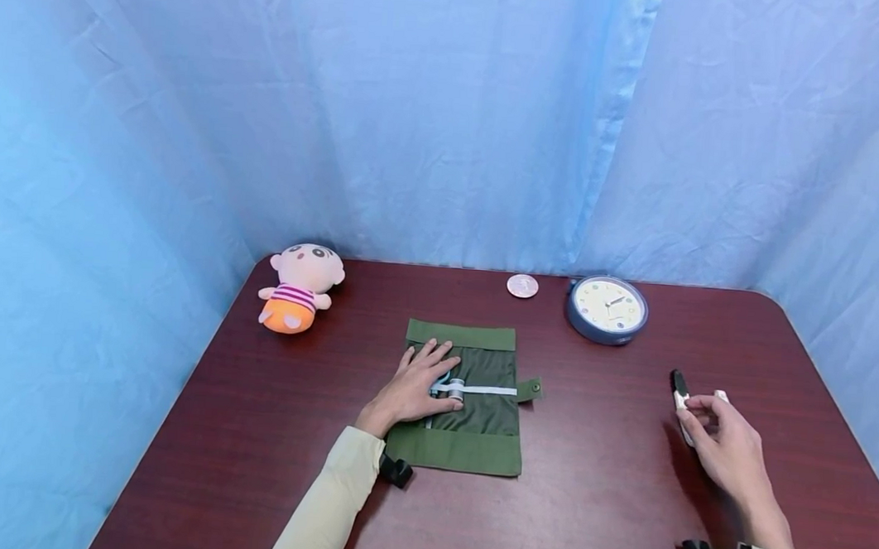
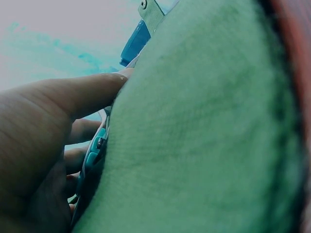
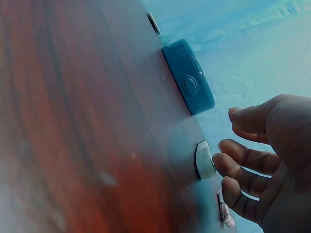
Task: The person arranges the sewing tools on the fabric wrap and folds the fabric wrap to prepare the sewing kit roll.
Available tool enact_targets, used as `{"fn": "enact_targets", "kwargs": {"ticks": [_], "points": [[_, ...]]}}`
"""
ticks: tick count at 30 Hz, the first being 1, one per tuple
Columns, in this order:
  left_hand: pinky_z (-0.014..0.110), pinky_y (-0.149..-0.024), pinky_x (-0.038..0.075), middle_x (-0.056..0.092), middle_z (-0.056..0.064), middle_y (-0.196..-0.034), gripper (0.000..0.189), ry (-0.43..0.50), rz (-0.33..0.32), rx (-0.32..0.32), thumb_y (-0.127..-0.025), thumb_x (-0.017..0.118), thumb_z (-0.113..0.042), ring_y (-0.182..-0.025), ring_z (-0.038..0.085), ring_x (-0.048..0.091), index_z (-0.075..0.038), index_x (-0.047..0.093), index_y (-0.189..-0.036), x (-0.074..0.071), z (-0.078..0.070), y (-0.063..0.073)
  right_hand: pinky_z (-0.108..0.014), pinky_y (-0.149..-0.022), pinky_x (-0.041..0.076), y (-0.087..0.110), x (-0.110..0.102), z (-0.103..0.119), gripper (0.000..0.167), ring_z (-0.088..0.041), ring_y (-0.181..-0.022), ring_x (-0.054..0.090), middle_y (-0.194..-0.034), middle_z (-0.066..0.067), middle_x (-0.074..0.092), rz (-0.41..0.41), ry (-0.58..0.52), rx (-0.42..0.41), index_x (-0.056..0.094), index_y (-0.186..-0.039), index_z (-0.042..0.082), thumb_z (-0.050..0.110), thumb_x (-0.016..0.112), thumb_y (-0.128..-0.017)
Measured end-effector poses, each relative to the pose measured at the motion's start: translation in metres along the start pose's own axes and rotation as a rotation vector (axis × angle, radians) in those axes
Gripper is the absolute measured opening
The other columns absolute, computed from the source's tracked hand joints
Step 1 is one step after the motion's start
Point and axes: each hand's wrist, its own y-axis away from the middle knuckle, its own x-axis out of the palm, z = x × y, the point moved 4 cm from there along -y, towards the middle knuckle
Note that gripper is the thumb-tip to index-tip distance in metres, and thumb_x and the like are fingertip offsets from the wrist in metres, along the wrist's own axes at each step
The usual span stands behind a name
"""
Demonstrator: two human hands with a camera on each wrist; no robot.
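Note:
A green fabric roll-up pouch [image 1: 467, 452] lies unfolded, a white elastic strap [image 1: 496, 390] across its middle and a snap tab [image 1: 530, 389] at its right. My left hand [image 1: 411, 389] rests on its left half with fingers spread. Beside the thumb sits a small silvery cylinder [image 1: 457, 390] under the strap; a light-blue item [image 2: 92, 153] is partly hidden below the fingers. At the right, my right hand [image 1: 725, 443] hovers by a slim white object with a black end [image 1: 680, 387]. Its fingers are loosely bent, thumb apart from them in the right wrist view.
A round blue alarm clock [image 1: 607, 310] lies face up behind my right hand, with a small pale disc [image 1: 523, 285] left of it. A plush doll [image 1: 300, 288] in orange shorts lies at the back left. Blue curtains [image 1: 447, 126] surround the dark red table [image 1: 583, 514].

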Motion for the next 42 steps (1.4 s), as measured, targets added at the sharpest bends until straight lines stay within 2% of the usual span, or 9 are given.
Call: {"fn": "enact_targets", "kwargs": {"ticks": [7, 15, 18, 23, 28, 42], "points": [[0.061, -0.126, 0.011, 0.026, 0.006, -0.167, 0.074, 0.016, -0.009, 0.006, -0.091, 0.069, -0.050, -0.159, 0.031, 0.015, -0.017, 0.045, -0.152, 0.001, 0.000, 0.000, -0.003, -0.059, 0.038, 0.009, -0.005, -0.007, 0.016, 0.028, -0.072, 0.038, -0.089, -0.017, 0.069, -0.003, 0.015, 0.055, 0.066, -0.106, 0.000, 0.012, 0.067, -0.094], [0.061, -0.126, 0.009, 0.025, 0.005, -0.168, 0.074, 0.039, -0.008, -0.001, -0.091, 0.069, -0.050, -0.159, 0.030, 0.013, -0.017, 0.044, -0.153, 0.001, 0.001, 0.000, -0.006, -0.057, 0.036, 0.018, -0.009, -0.015, 0.015, 0.024, -0.065, 0.042, -0.082, -0.009, 0.068, -0.010, 0.029, 0.084, 0.067, -0.103, 0.001, 0.012, 0.070, -0.093], [0.061, -0.126, 0.010, 0.026, 0.005, -0.168, 0.074, 0.039, -0.009, -0.001, -0.091, 0.069, -0.050, -0.159, 0.030, 0.013, -0.017, 0.044, -0.153, 0.002, 0.002, 0.000, -0.007, -0.058, 0.036, 0.021, -0.009, -0.018, 0.018, 0.024, -0.064, 0.042, -0.083, -0.009, 0.069, -0.003, 0.038, 0.101, 0.067, -0.104, 0.002, 0.014, 0.071, -0.092], [0.061, -0.126, 0.010, 0.026, 0.005, -0.168, 0.074, 0.030, -0.009, 0.000, -0.091, 0.069, -0.050, -0.159, 0.029, 0.014, -0.018, 0.044, -0.153, 0.002, 0.002, 0.001, -0.013, -0.061, 0.035, 0.026, -0.007, -0.020, 0.027, 0.024, -0.066, 0.040, -0.088, -0.015, 0.071, 0.010, 0.058, 0.130, 0.067, -0.105, 0.001, 0.022, 0.075, -0.089], [0.060, -0.126, 0.009, 0.026, 0.005, -0.168, 0.074, 0.030, -0.010, 0.001, -0.091, 0.069, -0.049, -0.159, 0.030, 0.014, -0.018, 0.044, -0.153, 0.001, 0.000, 0.000, -0.020, -0.064, 0.033, 0.029, -0.005, -0.022, 0.033, 0.020, -0.066, 0.038, -0.085, -0.013, 0.068, 0.005, 0.086, 0.140, 0.068, -0.103, 0.001, 0.027, 0.078, -0.087], [0.060, -0.126, 0.009, 0.026, 0.005, -0.167, 0.074, 0.029, -0.029, 0.011, -0.091, 0.070, -0.049, -0.159, 0.029, 0.014, -0.018, 0.045, -0.153, 0.003, 0.002, 0.001, -0.024, -0.063, 0.032, 0.030, -0.001, -0.021, 0.024, 0.020, -0.066, 0.033, -0.078, -0.009, 0.066, -0.030, 0.142, 0.139, 0.073, -0.091, 0.004, 0.025, 0.080, -0.083]]}}
